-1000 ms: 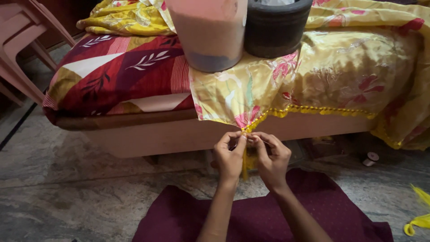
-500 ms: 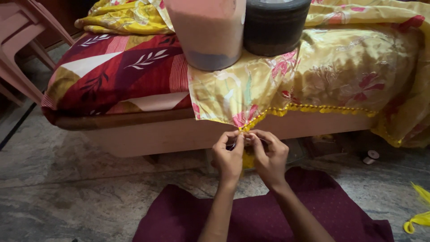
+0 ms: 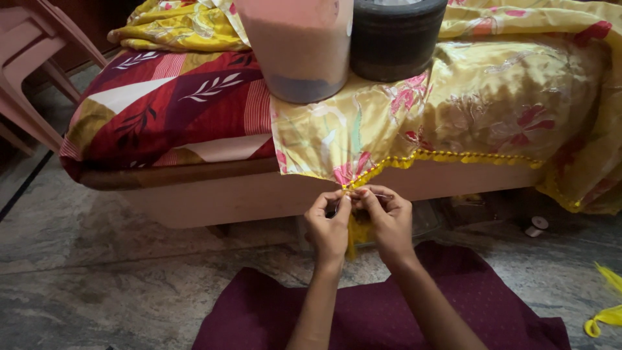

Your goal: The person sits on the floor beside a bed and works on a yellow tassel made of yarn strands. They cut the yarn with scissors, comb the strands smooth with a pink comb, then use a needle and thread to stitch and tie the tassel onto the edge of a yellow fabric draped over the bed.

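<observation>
A yellow flowered cloth (image 3: 453, 110) hangs over the edge of a low bed, with a yellow beaded trim (image 3: 447, 156) along its hem. My left hand (image 3: 329, 227) and my right hand (image 3: 387, 219) meet at the lowest point of that hem, fingers pinched together on the cloth edge. A thin needle or pin shows at my right fingertips. A yellow tassel or thread bundle (image 3: 358, 234) hangs down between the two hands. Both forearms reach up from the bottom of the view.
A pink plastic container (image 3: 298, 45) and a dark round container (image 3: 395, 35) stand on the bed. A red patterned sheet (image 3: 168, 104) covers its left part. A maroon cloth (image 3: 389, 311) lies on the stone floor. A pink plastic chair (image 3: 26, 78) stands left. Yellow scraps (image 3: 606, 314) and a small white spool (image 3: 536, 225) lie right.
My hands have stayed at the hem, with small finger movements on the cloth edge. The view has shifted slightly.
</observation>
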